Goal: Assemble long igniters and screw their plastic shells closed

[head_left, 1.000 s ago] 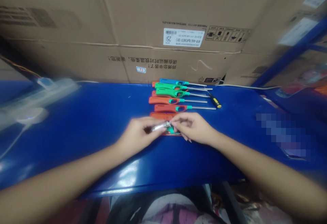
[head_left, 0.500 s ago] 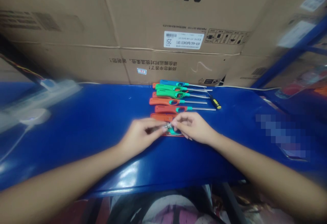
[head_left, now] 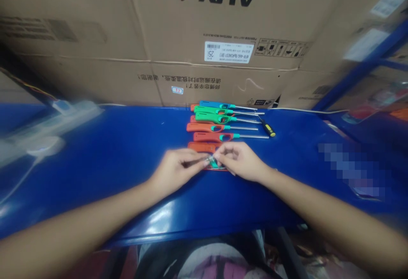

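Observation:
My left hand is closed, thumb and fingers pinching a small metallic part whose kind I cannot make out. From the other side my right hand pinches at the same small part with its fingertips. Beneath and just behind the fingers lies an orange lighter casing with a turquoise piece showing between the hands. The hands cover much of that casing. Beyond them, several long-nosed lighters in orange, green and blue lie in a stack of rows, metal tubes pointing right.
A yellow and black screwdriver lies right of the lighter tubes. On the left are a white power strip and a white round plug with a cable. A large cardboard box stands along the back of the blue table.
Both hands stay nearly in place, still meeting at the small metallic part. Its angle between the fingertips differs slightly. The whole view has shifted a little.

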`<state>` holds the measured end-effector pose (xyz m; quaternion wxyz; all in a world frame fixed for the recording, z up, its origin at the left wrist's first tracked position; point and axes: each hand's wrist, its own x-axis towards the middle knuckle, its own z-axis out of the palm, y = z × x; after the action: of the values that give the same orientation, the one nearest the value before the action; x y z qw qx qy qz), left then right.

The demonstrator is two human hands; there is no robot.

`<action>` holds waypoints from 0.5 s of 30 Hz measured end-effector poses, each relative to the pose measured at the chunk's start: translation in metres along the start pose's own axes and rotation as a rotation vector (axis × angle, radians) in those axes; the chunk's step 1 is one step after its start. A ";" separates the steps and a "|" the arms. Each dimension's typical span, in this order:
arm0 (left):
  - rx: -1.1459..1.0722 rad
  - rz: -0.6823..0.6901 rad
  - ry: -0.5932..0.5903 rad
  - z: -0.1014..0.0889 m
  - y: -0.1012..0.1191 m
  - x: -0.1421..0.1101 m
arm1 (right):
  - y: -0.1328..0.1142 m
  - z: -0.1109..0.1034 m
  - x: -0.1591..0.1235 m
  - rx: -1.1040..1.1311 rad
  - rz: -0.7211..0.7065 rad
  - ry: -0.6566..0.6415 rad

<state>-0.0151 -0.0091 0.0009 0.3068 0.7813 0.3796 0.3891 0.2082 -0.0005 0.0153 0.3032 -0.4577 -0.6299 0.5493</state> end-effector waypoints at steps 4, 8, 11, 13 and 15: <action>0.039 0.017 0.000 -0.002 0.003 0.002 | -0.003 -0.004 -0.002 -0.047 -0.017 -0.030; 0.074 0.051 -0.035 -0.010 0.007 0.003 | -0.011 -0.013 -0.007 -0.220 -0.143 -0.042; 0.149 0.119 -0.105 -0.020 0.009 0.004 | -0.018 -0.022 -0.011 -0.486 -0.374 -0.041; 0.214 0.173 -0.201 -0.027 0.010 0.006 | -0.022 -0.027 -0.014 -0.674 -0.477 -0.100; 0.270 0.209 -0.278 -0.032 0.011 0.008 | -0.025 -0.032 -0.016 -0.831 -0.497 -0.168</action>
<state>-0.0349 -0.0023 0.0291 0.2067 0.8964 0.2992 0.2532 0.2365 -0.0012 0.0478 0.1647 -0.3300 -0.9082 0.1977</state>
